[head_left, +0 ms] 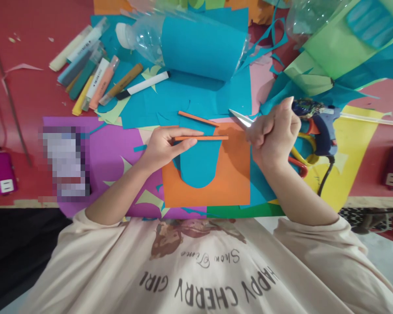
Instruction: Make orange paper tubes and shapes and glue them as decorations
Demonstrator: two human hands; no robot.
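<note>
My left hand [162, 146] pinches a thin orange paper strip [212, 138] between thumb and fingers, level above a rounded blue paper piece [199, 168]. Beneath that piece lies an orange sheet [232, 183]. A second orange strip [196, 117] rests at a slant just beyond the held one. My right hand [275, 131] is closed, its fingers curled in; whatever they may hold is hidden. Scissors [239, 117] lie under the right hand, their blades showing on its left and their yellow and red handles on its right.
Several markers [94, 74] lie at the back left, beside a bottle [144, 39] wrapped in blue paper. A blurred phone [67, 159] is at the left. A blue glue gun [325, 128] with its cord lies at the right. Paper scraps [149, 199] are scattered on the red table [26, 100].
</note>
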